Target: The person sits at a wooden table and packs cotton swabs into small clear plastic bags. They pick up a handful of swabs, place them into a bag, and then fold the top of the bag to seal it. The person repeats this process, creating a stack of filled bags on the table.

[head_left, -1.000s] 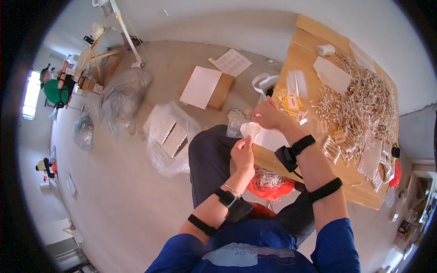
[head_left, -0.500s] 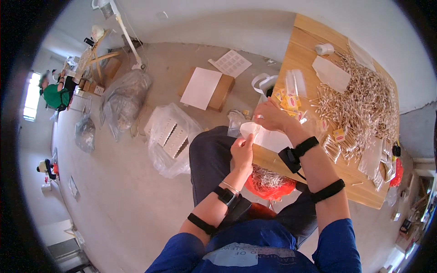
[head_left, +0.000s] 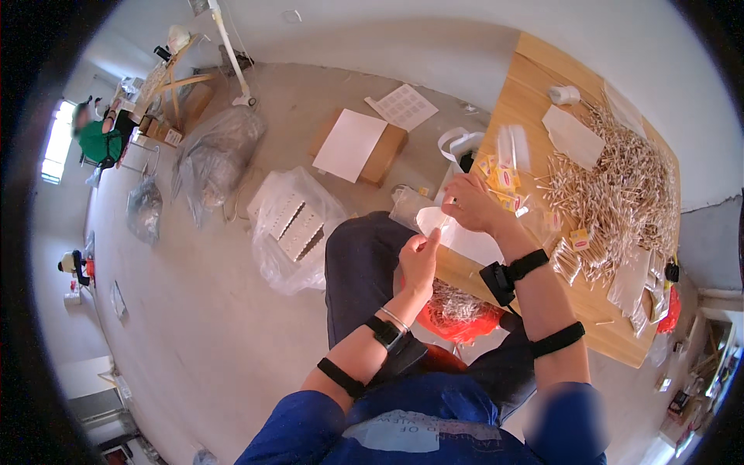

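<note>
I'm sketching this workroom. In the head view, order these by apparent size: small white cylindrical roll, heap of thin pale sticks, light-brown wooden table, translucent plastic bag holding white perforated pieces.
1. Light-brown wooden table
2. Heap of thin pale sticks
3. Translucent plastic bag
4. Small white cylindrical roll

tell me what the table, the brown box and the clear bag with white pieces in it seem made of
Table: smooth wood or laminate, from its pale, streaky grain. Brown box: probably matte cardboard, from its flat tan surface. Clear bag: likely thin, glossy plastic film, being translucent, crinkled and shiny.
</note>
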The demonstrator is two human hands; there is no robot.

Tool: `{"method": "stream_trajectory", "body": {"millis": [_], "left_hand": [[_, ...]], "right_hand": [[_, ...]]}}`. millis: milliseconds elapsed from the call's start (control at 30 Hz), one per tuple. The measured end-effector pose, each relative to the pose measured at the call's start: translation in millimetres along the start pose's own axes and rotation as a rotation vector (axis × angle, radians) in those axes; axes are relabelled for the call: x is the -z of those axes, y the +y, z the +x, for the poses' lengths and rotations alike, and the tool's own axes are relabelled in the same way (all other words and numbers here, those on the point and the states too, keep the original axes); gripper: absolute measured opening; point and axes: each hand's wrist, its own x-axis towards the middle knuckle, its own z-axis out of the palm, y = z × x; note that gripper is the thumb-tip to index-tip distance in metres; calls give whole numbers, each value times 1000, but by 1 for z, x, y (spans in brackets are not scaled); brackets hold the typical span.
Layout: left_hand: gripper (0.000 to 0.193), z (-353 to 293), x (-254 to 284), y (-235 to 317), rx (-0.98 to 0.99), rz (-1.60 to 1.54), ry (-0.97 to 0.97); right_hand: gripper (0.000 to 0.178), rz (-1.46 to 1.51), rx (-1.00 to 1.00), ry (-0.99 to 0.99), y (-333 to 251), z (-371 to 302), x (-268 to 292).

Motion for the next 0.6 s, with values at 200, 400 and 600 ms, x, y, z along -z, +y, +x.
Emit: {"method": "stream_trajectory", "body": {"millis": [200, 400, 600], "left_hand": [[25, -9, -3, 3, 32, 59, 0], [24, -6, -1, 5, -10, 18, 0], [22, -7, -4, 8, 4, 9, -44]], "right_hand": [[22, 1, -60, -56, 1, 3, -2], [19, -73, 0, -9, 13, 2, -16], [20, -90, -5, 22, 19, 3, -24]]}}
